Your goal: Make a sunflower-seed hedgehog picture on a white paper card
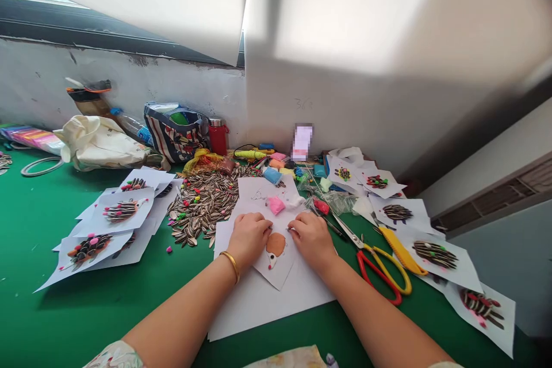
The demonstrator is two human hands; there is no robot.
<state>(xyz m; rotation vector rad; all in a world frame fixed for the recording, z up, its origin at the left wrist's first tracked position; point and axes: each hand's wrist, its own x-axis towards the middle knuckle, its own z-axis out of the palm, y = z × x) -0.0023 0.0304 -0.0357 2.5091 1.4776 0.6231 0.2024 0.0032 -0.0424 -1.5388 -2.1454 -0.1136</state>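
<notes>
A small paper sheet (280, 279) lies before me on larger white paper (241, 313). On it is a flat clay hedgehog (276, 244) with a brown body, a white face, a dark eye and a red nose. To its left is my left hand (250, 238), wearing a gold bracelet (232, 264), its thumb and fingers pinched together. My right hand (311, 238) is pinched the same way at the right. A tiny dark bit shows at each hand's fingertips, too small to make out. Pink clay (276, 204) sits just beyond them.
Sunflower seeds (211, 198) are heaped beyond my left hand. Scissors (383, 270) and a yellow utility knife (403, 250) lie at the right. Finished hedgehog cards (125, 210) stack on the left, more cards (435, 253) on the right. A red bottle (218, 137) and striped bag (175, 132) stand behind.
</notes>
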